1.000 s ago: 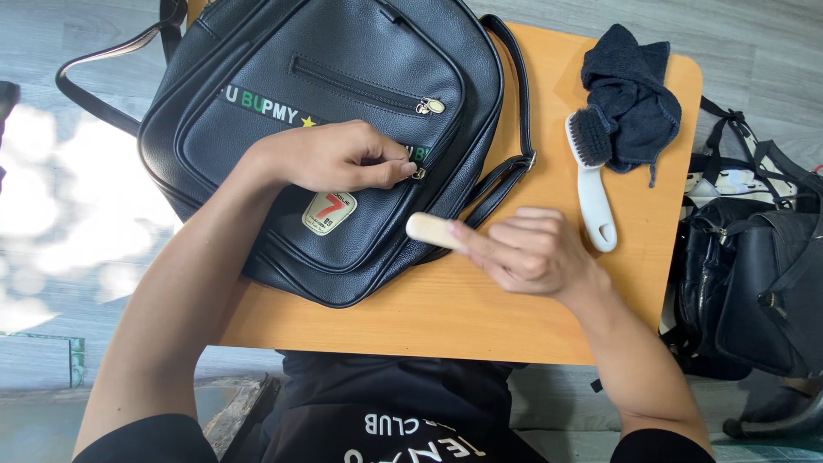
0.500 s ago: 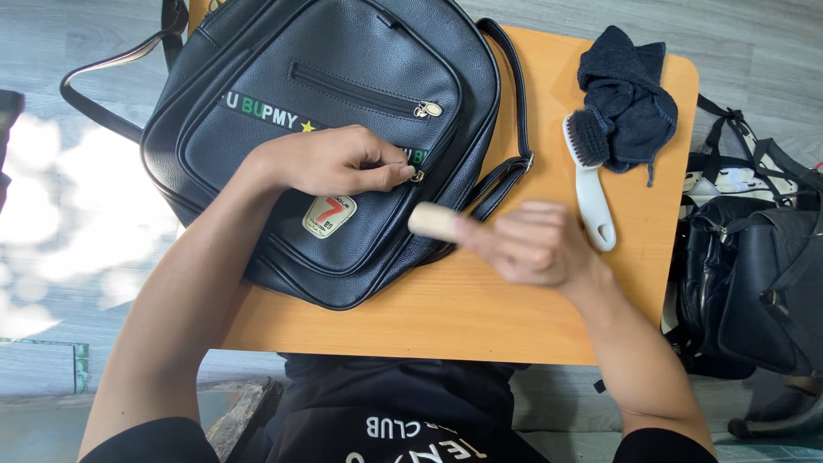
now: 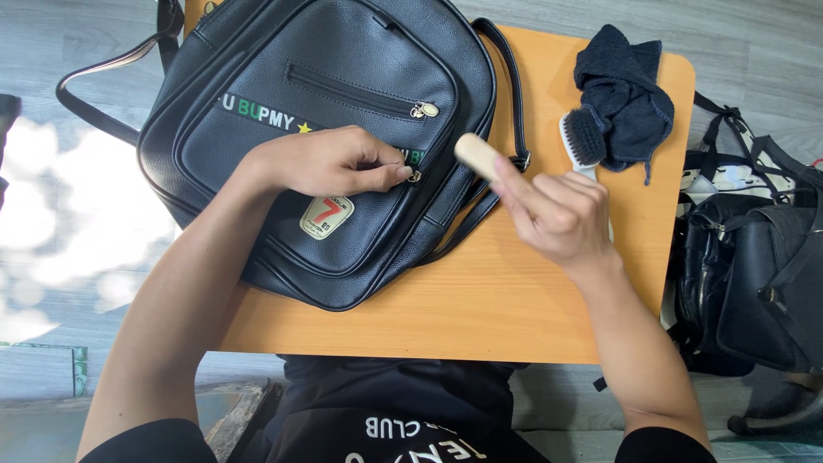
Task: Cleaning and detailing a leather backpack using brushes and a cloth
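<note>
Backpack (image 3: 343,94), black faux leather, lies flat on its back across the left part of an orange wooden table (image 3: 480,300), overhanging the far and left edges. Left hand (image 3: 330,160) rests on the front pocket; thumb and forefinger pressed together, pinching the small metal zip pull (image 3: 416,176) at the right end of the lower zip. Other fingers curled loosely against the panel.

Right hand (image 3: 553,214) hovers over the bag's right edge, beside the shoulder strap (image 3: 501,184). Fingers wrapped around a pale wooden handle (image 3: 476,156), rounded end pointing up-left; what the working end carries is hidden under the hand, cannot tell.

Handling judgement: bag looks soft and pliable, surface smooth, likely a little slippery; panel probably dimples under pressure, so holding it down at the zip keeps it taut. Strap or top loop would give the firmest hold for lifting. Zip pull is tiny, fingertip pinch only. Wooden handle appears light and rigid.

Also on the table: a white-handled brush with dark bristles (image 3: 585,139), touching a crumpled dark cloth (image 3: 626,90) at the far right corner. More dark bags (image 3: 754,266) sit on the floor to the right.
</note>
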